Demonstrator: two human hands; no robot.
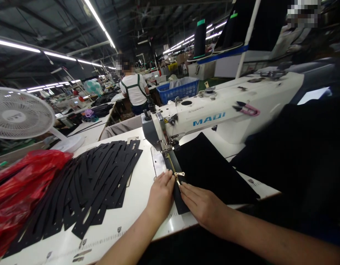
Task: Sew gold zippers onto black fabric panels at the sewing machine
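A black strip with a gold-toothed zipper [171, 163] runs from under the presser foot [166, 147] of a white sewing machine [208, 119] toward me. Its gold zipper pull [179, 173] lies over the teeth. My left hand [161, 195] is closed at the strip's left edge, fingertips pressed together on it. Just nearer to me, my right hand [204, 206] grips the right edge, with its thumb mostly hidden. Black fabric [214, 165] spreads flat to the right of the strip, beside the right hand.
Several black strips [103, 180] are fanned out on the white table [147, 230] at left, next to a red plastic bag [29, 184]. A white fan [21, 114] stands behind them. Pink-handled thread snips [248, 109] rest on the machine. Beyond are a blue basket [178, 90] and a person [134, 88].
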